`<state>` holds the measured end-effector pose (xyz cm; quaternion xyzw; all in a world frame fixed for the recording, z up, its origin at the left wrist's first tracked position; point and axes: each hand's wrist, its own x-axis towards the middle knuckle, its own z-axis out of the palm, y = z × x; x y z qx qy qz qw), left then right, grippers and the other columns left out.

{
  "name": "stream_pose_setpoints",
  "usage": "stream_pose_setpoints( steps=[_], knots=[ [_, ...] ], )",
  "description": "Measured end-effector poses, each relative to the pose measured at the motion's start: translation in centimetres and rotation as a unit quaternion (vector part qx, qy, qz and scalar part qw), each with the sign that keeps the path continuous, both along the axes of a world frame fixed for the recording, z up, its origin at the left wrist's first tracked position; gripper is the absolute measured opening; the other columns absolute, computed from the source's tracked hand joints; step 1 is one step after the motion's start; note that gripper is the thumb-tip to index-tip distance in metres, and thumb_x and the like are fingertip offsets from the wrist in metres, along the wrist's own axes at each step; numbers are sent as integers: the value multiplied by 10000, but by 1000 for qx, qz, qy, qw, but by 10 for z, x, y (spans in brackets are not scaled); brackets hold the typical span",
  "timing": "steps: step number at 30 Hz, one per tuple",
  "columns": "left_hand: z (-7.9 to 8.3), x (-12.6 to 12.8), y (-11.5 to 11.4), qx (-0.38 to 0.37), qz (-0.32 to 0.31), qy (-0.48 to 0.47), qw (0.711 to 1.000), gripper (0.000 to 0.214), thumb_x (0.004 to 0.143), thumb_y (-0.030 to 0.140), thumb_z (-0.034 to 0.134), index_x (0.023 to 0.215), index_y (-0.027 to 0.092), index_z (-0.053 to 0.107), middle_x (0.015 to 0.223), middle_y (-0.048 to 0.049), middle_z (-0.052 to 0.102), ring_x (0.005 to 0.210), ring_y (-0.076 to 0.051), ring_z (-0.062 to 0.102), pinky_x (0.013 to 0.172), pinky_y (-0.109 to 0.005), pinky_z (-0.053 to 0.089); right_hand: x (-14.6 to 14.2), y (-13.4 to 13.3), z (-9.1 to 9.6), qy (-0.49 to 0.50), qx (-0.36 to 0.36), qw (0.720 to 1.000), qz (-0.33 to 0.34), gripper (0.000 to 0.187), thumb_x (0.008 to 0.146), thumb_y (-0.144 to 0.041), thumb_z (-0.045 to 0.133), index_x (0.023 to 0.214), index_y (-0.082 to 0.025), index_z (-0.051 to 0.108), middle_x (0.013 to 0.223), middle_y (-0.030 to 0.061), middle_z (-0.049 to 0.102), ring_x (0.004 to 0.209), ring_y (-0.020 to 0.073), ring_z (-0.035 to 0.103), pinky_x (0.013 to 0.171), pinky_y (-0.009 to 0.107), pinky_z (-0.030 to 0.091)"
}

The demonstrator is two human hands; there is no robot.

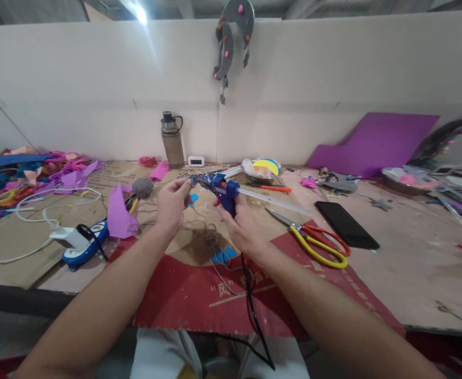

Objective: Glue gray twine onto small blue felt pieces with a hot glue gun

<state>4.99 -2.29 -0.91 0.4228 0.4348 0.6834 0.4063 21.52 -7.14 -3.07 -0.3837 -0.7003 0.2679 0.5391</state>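
My right hand point(241, 223) is wrapped round the handle of a blue hot glue gun point(228, 199), its nozzle pointing left. A long translucent glue stick point(276, 202) sticks out of the gun's back. My left hand point(171, 205) is closed in a pinch right by the nozzle tip; what it holds is too small to make out. Loose grey yarn point(211, 239) lies tangled on the board below both hands. Near it are a blue felt scrap point(223, 256) and a smaller blue piece point(193, 199). The gun's black cord point(250, 300) hangs over the table edge.
Scissors point(313, 239) and a black phone point(346, 225) lie to the right. On the left are a blue power strip point(86, 246), a white cable, purple felt point(121, 218) and a scrap pile point(37, 176). A bottle point(172, 142) stands by the back wall.
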Motion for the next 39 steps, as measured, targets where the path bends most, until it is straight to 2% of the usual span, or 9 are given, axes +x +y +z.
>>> stream_pose_setpoints(
  steps=[9,19,33,39],
  knots=[
    [-2,0,-1,24,6,38,999,240,662,358,762,773,156,696,579,27,583,387,-46,434,368,-186,254,1,1,0,-12,5,1000,-11,187,897,-264,491,1079,-229,505,984,75,633,886,227,600,847,431,488],
    [-3,-1,-1,27,9,26,999,235,660,355,765,777,164,693,568,30,575,395,-50,428,380,-195,262,0,1,-1,-18,14,999,-26,288,885,-264,502,1172,-232,508,1036,86,632,930,245,602,880,444,488],
    [-2,-2,1,29,14,19,999,242,659,354,770,780,163,685,566,31,574,397,-54,438,375,-197,259,0,3,-4,-6,0,999,-33,283,890,-307,517,1164,-236,512,1005,85,618,867,239,582,792,414,502],
    [-3,-1,1,25,2,17,1000,262,647,364,777,773,154,684,574,32,577,398,-43,430,379,-184,265,0,2,-2,-15,4,999,-33,304,893,-282,505,1190,-215,503,1048,91,623,923,237,595,839,416,506]
  ],
)
